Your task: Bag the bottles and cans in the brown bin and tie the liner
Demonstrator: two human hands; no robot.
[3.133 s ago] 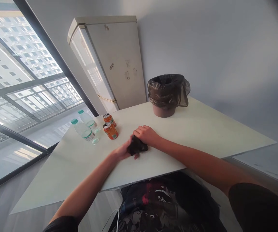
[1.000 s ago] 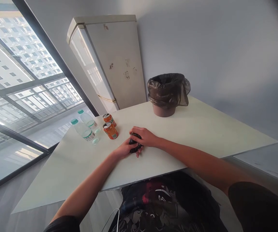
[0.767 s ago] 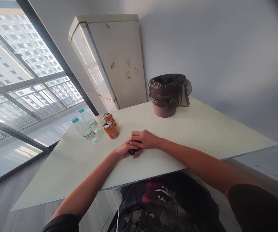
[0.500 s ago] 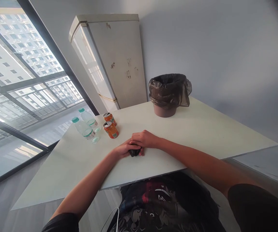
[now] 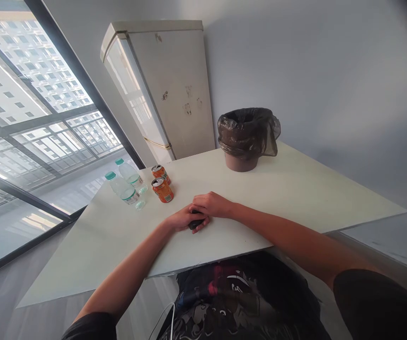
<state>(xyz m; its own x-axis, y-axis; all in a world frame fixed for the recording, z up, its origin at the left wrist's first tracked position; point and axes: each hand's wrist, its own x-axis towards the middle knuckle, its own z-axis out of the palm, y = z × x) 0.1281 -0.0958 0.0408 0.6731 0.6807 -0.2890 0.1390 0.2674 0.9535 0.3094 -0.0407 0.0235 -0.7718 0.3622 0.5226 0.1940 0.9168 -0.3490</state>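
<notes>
Near the table's front edge, my left hand (image 5: 182, 218) is wrapped round a small black object (image 5: 196, 223), whose kind I cannot make out. My right hand (image 5: 211, 205) lies over the left one, its fingers bent and pressed onto it and the black object; its fingertips are partly hidden. Two orange cans (image 5: 163, 190) stand to the left beyond the hands. Left of the cans are two clear plastic bottles (image 5: 121, 187) with green caps.
A pinkish-brown bin (image 5: 241, 163) lined with a dark plastic bag (image 5: 248, 132) stands at the back of the pale table (image 5: 118, 255). A white fridge (image 5: 175, 89) is behind the table; a large window fills the left.
The black object has tilted slightly in my hands, and the fingers beneath it have shifted a little. The cans, bottles and bin have stayed in place.
</notes>
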